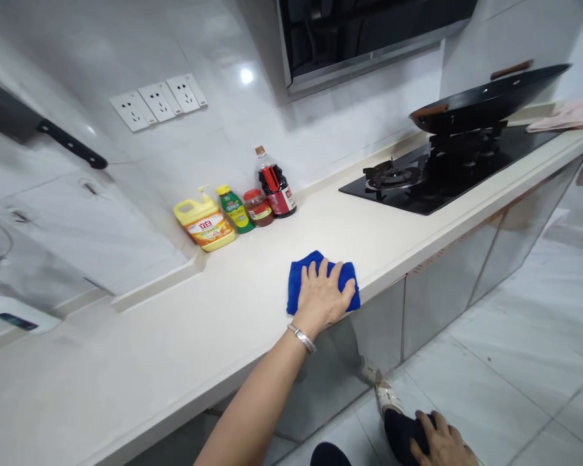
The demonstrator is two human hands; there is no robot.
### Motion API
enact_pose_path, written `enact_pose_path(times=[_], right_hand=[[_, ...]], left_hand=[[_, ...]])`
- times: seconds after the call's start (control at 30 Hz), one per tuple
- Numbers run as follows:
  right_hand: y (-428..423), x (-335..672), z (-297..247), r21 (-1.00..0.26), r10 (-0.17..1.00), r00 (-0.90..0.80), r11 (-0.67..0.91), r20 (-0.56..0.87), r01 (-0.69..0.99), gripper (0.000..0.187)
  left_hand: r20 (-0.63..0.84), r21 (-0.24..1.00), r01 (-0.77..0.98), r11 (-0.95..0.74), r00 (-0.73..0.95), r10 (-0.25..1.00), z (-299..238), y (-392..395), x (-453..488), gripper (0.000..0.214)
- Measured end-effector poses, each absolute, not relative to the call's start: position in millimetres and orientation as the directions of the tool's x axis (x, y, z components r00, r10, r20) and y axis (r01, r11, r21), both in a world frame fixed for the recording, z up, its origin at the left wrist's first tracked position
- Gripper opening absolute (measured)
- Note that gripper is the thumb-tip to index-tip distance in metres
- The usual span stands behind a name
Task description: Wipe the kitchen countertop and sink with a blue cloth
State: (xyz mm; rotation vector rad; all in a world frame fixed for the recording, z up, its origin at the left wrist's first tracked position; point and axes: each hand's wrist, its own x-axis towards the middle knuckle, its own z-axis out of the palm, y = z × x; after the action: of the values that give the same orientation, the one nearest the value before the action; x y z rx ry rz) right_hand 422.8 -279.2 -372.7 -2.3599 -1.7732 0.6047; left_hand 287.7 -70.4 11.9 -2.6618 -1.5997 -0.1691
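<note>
Partly hidden blue cloth [298, 285], left hand [323, 298] atop

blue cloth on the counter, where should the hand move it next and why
Probably a sweep away from the front edge toward the wall. The left hand lies flat on the blue cloth, which sits right at the front edge of the countertop, and bare surface lies between it and the bottles at the back.
</note>
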Motion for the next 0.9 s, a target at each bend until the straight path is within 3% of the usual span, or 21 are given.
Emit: enact_pose_path(times=[0.2,0.5,0.67,0.9], right_hand=[[-274.6,420.8,-361.7,-0.276,0.925,0.22,-0.309,-0.309,0.91,0.053],[-281.8,438.2,-363.8,-0.381,0.925,0.258,-0.353,-0.278,0.855,0.051],[-290.4,448.3,-377.6,-0.381,0.927,0.276,-0.358,-0.253,0.852,0.053],[-294.8,453.4,-385.9,-0.337,0.927,0.291,-0.359,-0.236,0.87,0.053]], left_hand=[[0.105,0.054,0.874,-0.483,0.476,0.873,8.7,-47.2,333.8,0.068],[0.083,0.133,0.827,-0.546,0.54,0.837,9.4,-29.7,340.3,0.069],[0.04,0.141,0.792,-0.594,0.595,0.802,12.9,-26.4,283.3,0.068],[0.03,0.06,0.92,-0.386,0.385,0.922,15.7,-17.4,131.0,0.068]])
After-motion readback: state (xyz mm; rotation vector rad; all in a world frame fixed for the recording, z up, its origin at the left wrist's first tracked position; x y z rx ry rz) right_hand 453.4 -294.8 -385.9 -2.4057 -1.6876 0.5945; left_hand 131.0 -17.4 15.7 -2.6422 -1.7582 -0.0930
